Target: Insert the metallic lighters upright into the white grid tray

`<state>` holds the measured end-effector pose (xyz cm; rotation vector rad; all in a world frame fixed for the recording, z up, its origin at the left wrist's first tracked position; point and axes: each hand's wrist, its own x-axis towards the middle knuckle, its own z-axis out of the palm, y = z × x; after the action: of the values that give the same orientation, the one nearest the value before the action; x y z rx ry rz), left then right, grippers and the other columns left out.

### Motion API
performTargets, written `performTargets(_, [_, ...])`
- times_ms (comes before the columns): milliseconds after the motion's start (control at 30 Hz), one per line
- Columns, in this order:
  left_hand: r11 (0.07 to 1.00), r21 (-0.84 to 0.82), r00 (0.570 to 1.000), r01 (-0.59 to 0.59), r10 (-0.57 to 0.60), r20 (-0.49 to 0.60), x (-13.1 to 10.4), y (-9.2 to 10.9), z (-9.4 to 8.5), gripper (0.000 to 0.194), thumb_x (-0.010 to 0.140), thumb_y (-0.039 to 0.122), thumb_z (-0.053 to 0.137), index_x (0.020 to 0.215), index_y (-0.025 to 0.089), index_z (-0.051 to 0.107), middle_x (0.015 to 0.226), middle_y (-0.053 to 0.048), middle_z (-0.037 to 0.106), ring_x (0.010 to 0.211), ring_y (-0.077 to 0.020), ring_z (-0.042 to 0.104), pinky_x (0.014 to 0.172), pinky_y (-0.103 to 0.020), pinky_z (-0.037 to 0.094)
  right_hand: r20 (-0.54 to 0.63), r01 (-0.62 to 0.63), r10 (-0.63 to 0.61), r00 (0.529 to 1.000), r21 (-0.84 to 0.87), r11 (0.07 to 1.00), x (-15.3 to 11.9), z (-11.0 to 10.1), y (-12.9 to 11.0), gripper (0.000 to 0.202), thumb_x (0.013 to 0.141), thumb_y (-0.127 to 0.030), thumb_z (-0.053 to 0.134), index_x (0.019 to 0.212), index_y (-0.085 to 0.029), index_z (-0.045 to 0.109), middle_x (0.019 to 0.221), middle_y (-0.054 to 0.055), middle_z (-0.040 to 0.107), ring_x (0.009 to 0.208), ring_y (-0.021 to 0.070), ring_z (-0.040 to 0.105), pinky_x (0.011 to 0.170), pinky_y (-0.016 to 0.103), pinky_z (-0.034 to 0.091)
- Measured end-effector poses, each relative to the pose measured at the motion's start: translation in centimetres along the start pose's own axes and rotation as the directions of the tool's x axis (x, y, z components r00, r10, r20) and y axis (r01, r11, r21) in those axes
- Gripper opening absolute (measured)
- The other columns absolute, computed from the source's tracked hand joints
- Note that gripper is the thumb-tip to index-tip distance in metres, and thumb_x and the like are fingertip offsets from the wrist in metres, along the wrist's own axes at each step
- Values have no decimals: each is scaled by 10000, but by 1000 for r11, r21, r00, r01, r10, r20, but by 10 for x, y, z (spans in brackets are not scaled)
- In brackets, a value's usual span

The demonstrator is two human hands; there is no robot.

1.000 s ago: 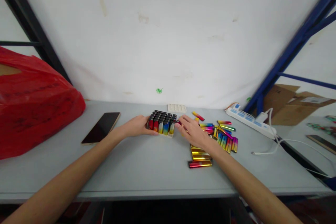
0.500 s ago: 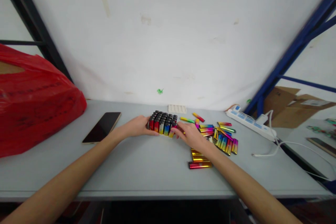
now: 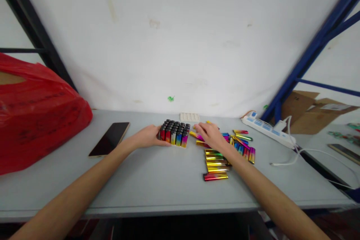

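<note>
A block of upright lighters with black tops and shiny coloured bodies stands in rows at the middle of the table. My left hand is closed against its left side, the thumb along the front. My right hand is over the loose lighters to the right of the block, its fingers bent downward; what lies under the fingertips is hidden. More shiny lighters lie in a pile beyond my right hand. Behind the block, a white tray with small cells rests near the wall.
A black-screened phone lies left of my left hand. The red plastic bag fills the far left. At the right are a white power strip, a white cable, a cardboard box and a blue metal frame.
My right hand has left the block's right front corner and moved right and slightly back, over the loose lighters. A purple and yellow lighter now shows at that corner. My left hand stays at the block.
</note>
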<state>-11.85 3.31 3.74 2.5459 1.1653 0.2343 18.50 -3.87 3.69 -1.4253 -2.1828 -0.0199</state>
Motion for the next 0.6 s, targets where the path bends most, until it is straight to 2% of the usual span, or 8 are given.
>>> performTargets(67, [1000, 4, 1000, -7, 7, -2, 0, 0, -1, 715, 691, 823, 672, 1061, 212, 665, 953, -49, 764, 838, -263, 710, 701, -296, 501, 0, -28, 28, 1000, -81, 996, 18, 2, 25, 317, 1086, -296, 431, 962, -138, 677, 873, 66, 700, 798, 170, 629, 766, 269, 424])
performTargets(167, [1000, 13, 1000, -6, 7, -13, 1, 1, -2, 712, 682, 824, 678, 1033, 204, 661, 933, -49, 760, 833, -269, 705, 686, -298, 492, 179, -10, 51, 983, -225, 974, 50, 9, 56, 213, 1004, -158, 561, 1171, -97, 678, 1143, 149, 682, 1023, 197, 640, 942, 284, 437])
performTargets(233, [1000, 12, 1000, -17, 17, -16, 1, 2, -3, 707, 680, 816, 687, 1036, 206, 662, 938, -46, 761, 843, -271, 705, 692, -297, 486, 232, 3, 54, 971, -241, 971, 67, 16, 66, 220, 963, -152, 629, 1163, -90, 697, 1187, 168, 672, 1079, 217, 633, 987, 296, 431])
performTargets(333, [1000, 11, 1000, -20, 20, -1, 2, 1, -4, 701, 681, 810, 690, 1040, 209, 665, 909, -36, 756, 801, -258, 697, 659, -290, 466, 276, 14, 55, 959, -243, 970, 81, 23, 67, 203, 951, -135, 633, 1132, -92, 713, 1139, 162, 683, 1043, 216, 647, 956, 286, 453])
performTargets(433, [999, 36, 1000, 9, -9, -1, 3, -5, -5, 707, 687, 830, 664, 1019, 206, 658, 830, -28, 736, 734, -247, 676, 603, -288, 434, 289, 21, 53, 956, -246, 969, 82, 17, 63, 218, 968, -159, 621, 1162, -94, 695, 1158, 165, 662, 1034, 213, 644, 942, 287, 463])
performTargets(533, [998, 47, 998, 49, -47, -33, 5, -16, -7, 712, 699, 839, 642, 1013, 201, 652, 840, -37, 733, 745, -248, 673, 600, -287, 429, 234, 22, 32, 972, -223, 975, 68, -8, 55, 239, 1007, -188, 571, 1202, -75, 652, 1178, 171, 628, 1024, 202, 634, 960, 297, 462])
performTargets(600, [995, 54, 995, 85, -82, -53, 8, -24, -8, 709, 707, 845, 628, 991, 195, 658, 828, -43, 729, 746, -251, 671, 601, -288, 427, 163, 50, -29, 986, -124, 991, 47, -32, 41, 223, 1008, -222, 584, 1176, -89, 648, 1105, 135, 631, 916, 180, 640, 915, 296, 486])
